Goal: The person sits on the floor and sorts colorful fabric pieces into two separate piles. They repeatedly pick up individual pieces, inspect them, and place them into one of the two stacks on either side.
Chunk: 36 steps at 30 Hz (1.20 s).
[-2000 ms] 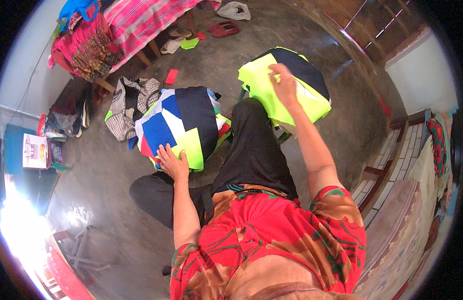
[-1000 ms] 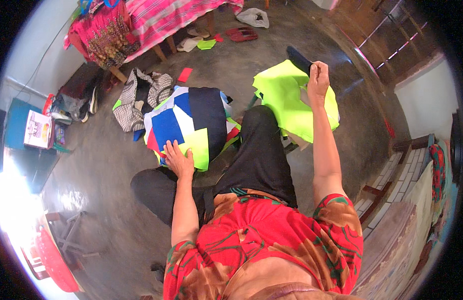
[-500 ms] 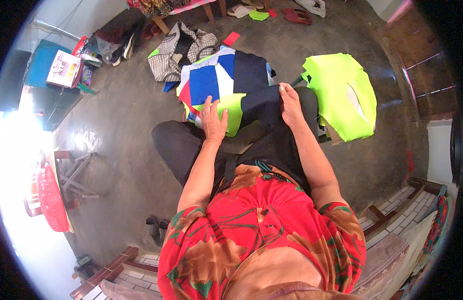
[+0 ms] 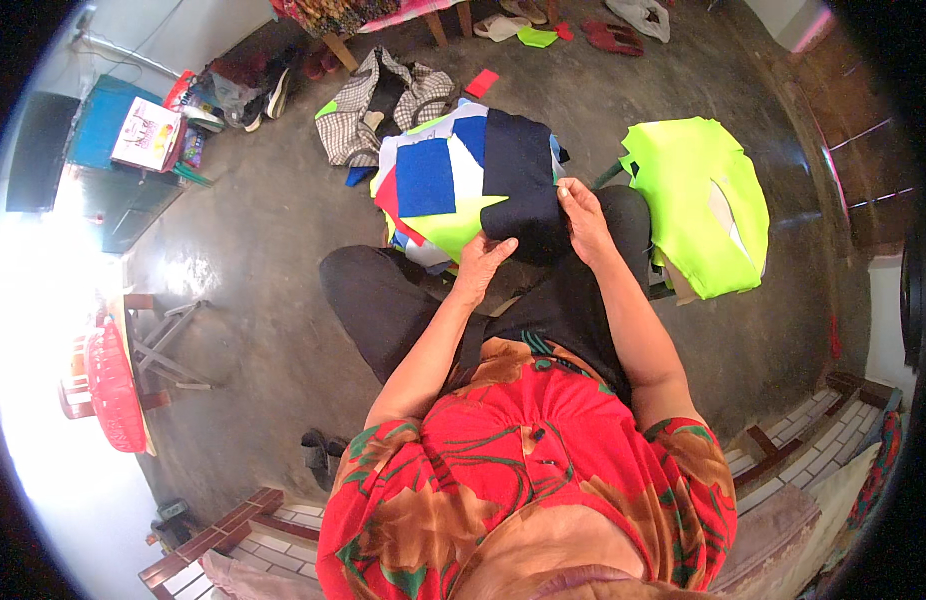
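Note:
A dark navy cloth piece (image 4: pixel 531 225) lies at the near right of a pile of coloured cloth. My left hand (image 4: pixel 483 264) pinches its near left edge, thumb on top. At its right edge, my right hand (image 4: pixel 585 218) grips the same cloth between thumb and fingers. Beyond my hands, the pile shows a blue patch (image 4: pixel 426 178), white and red pieces, and a larger navy piece (image 4: pixel 518 150). A bright yellow-green piece (image 4: pixel 453 232) with a pointed corner sits just left of the navy cloth. Whatever supports the pile is hidden.
Yellow-green fabric (image 4: pixel 693 215) covers something to the right of my knee. A checked cloth (image 4: pixel 358 120) lies on the floor behind the pile, near a red scrap (image 4: pixel 481 82). At left stand a red plastic chair (image 4: pixel 116 388) and a metal-legged frame (image 4: pixel 168 345).
My left hand has left the yellow-green piece and moved right to the navy cloth, now gripping its near left edge. My right hand keeps hold of the right edge.

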Each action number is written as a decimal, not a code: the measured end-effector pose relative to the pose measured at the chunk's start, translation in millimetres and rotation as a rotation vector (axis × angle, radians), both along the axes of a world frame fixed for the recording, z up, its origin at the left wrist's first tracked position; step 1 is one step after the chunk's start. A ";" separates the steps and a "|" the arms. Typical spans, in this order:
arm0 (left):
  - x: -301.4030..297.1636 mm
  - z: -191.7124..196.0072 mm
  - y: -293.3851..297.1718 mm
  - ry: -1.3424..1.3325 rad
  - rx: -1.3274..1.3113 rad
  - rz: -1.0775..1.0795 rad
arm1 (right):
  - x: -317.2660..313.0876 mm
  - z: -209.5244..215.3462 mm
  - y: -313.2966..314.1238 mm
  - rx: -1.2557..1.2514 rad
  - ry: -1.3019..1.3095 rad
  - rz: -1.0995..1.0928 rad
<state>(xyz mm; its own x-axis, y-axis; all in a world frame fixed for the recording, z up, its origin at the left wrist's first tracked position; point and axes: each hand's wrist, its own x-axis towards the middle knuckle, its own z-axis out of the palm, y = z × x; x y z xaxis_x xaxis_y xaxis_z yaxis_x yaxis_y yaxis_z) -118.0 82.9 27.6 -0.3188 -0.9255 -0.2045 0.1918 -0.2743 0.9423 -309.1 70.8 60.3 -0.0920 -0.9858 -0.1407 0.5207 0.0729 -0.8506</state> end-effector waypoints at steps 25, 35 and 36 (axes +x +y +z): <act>25.1 77.6 -14.1 -0.893 -0.403 0.304 | -3.8 -11.1 -5.2 -0.018 0.237 0.010; 33.0 65.2 -24.7 -0.219 -0.147 0.270 | -4.9 -5.0 -7.4 0.041 0.252 0.087; 32.4 66.3 -25.0 -0.086 -0.068 0.269 | -5.0 -4.1 -7.6 0.032 0.248 0.103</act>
<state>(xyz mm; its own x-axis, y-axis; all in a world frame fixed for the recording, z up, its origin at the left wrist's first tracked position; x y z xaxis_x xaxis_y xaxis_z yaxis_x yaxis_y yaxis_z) -85.7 57.9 94.0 -0.0438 -0.9870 -0.1544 0.1677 -0.1596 0.9728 -314.1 63.1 56.2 -0.0273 -0.9871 -0.1577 0.2849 0.1435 -0.9477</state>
